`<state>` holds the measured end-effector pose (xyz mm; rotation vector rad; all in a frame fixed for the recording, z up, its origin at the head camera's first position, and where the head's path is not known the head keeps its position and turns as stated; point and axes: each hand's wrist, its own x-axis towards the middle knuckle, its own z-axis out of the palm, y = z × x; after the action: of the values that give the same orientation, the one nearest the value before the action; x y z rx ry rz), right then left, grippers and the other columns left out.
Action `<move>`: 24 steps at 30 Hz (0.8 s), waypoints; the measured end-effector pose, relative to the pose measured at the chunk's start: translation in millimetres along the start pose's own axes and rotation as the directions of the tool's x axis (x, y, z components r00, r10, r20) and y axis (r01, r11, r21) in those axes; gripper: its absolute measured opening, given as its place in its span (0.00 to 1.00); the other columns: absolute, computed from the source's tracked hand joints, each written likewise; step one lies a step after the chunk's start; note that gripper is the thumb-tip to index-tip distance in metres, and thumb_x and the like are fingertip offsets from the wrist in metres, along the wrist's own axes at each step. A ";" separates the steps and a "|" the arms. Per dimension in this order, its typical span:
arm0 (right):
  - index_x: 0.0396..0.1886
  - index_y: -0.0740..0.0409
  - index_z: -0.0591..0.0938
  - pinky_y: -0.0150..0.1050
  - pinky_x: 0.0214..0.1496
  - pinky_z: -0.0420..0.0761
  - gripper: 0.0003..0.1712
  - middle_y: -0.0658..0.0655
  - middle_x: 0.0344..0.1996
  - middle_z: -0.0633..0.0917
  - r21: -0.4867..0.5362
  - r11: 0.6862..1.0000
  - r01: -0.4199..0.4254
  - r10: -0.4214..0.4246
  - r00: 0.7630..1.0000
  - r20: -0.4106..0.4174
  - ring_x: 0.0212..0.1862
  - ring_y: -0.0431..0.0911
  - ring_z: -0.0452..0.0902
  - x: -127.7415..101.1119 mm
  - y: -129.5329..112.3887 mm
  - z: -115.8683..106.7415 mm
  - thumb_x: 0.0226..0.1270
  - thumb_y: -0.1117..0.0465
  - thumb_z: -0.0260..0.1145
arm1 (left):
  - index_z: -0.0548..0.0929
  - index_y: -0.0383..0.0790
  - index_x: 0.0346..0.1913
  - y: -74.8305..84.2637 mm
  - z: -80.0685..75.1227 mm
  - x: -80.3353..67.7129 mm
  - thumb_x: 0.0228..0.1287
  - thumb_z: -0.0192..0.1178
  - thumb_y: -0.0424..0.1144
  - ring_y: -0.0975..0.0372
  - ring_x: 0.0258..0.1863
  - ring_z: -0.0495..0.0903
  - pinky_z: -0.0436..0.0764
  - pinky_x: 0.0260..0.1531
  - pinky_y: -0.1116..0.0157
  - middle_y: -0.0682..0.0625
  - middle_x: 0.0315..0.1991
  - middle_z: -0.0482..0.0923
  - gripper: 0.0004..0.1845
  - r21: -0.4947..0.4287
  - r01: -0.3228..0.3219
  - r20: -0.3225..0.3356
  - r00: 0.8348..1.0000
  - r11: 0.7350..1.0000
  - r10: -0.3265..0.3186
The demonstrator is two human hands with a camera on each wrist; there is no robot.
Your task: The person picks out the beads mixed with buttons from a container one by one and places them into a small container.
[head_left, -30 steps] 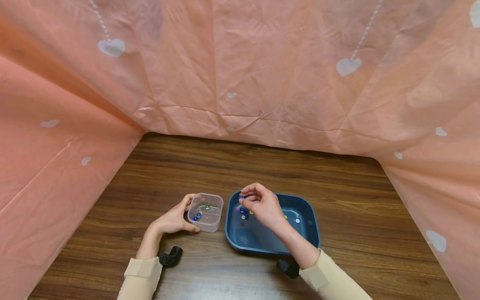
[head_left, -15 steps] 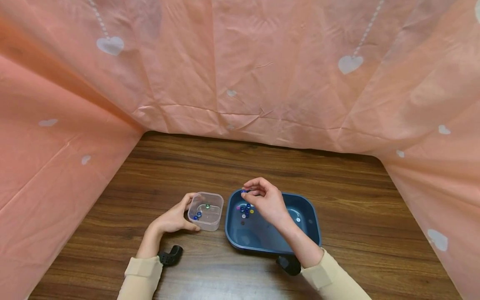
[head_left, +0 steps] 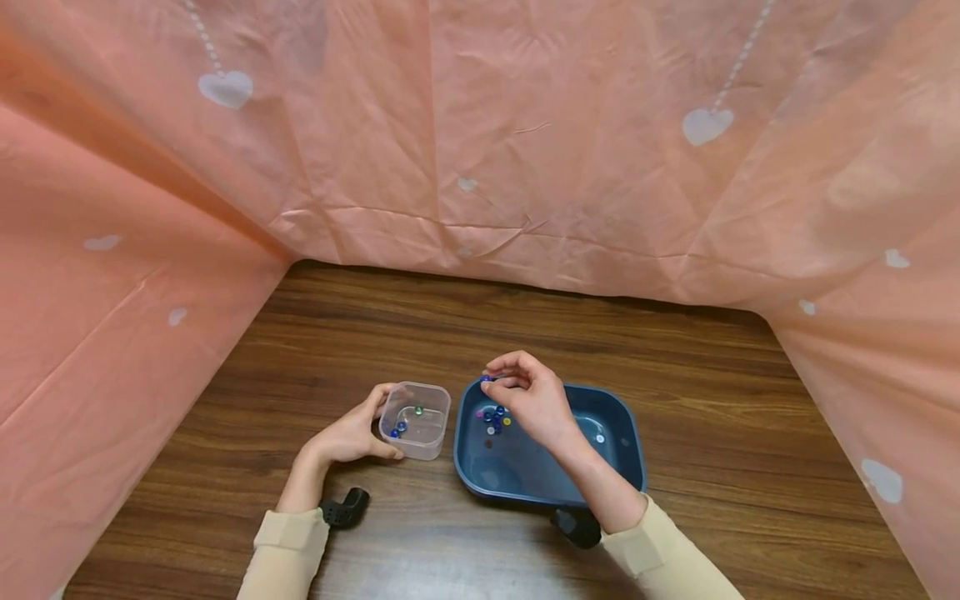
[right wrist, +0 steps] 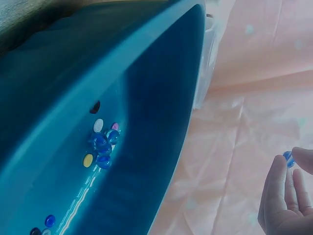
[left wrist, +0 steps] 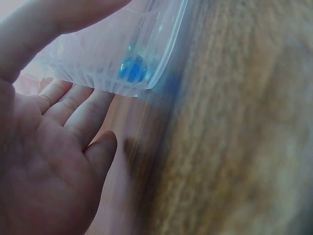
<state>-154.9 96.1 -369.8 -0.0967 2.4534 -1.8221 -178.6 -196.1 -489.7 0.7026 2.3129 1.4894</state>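
Note:
My left hand (head_left: 348,435) grips a small clear plastic box (head_left: 432,451), thumb on its near side and fingers round the far side. Inside lie a green marble (head_left: 418,410) and two blue marbles (head_left: 402,426); the left wrist view shows a blue one (left wrist: 133,69) through the wall. Between thumb and fingertips, my right hand (head_left: 542,408) pinches a blue marble (right wrist: 288,159) over the far left rim of a dark blue tub (head_left: 480,477). In that tub, blue marbles (right wrist: 101,147) cluster among buttons: white (right wrist: 98,125), yellow (right wrist: 88,160), pink (right wrist: 115,126) and dark (right wrist: 95,107).
Another white button (head_left: 600,438) lies toward the tub's right side. Box and tub stand side by side on a brown wooden table (head_left: 360,317), a narrow gap between them. A pink curtain (head_left: 480,167) with white hearts encloses the back and sides.
My right hand has lifted the pinched blue marble up from over the cluster to the tub's far rim. My left hand keeps its grip on the box.

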 end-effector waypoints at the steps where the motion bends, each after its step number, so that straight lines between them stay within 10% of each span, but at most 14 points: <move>1: 0.44 0.55 0.82 0.40 0.43 0.78 0.13 0.52 0.41 0.86 0.002 1.000 0.003 -0.003 1.000 0.002 0.40 0.44 0.82 0.0 -0.6 0.0 0.59 0.64 0.72 | 0.56 0.39 0.68 0.4 -0.1 0.2 0.46 0.77 0.32 0.43 0.65 0.67 0.62 0.60 0.47 0.36 0.68 0.65 0.49 0.001 0.005 -0.002 1.000 1.000 -0.005; 24: 0.44 0.54 0.82 0.40 0.44 0.78 0.12 0.53 0.43 0.85 0.033 0.998 0.054 -0.055 0.998 0.040 0.41 0.45 0.82 1.6 -15.2 11.0 0.60 0.64 0.71 | 0.56 0.40 0.68 3.1 1.1 -0.8 0.46 0.77 0.31 0.43 0.65 0.67 0.60 0.61 0.46 0.35 0.67 0.66 0.49 -0.018 0.034 -0.006 0.999 0.999 -0.034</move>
<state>-155.3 81.0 -358.5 -0.1994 2.4162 -1.8607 -176.6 -194.7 -487.4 0.6511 2.3012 1.4978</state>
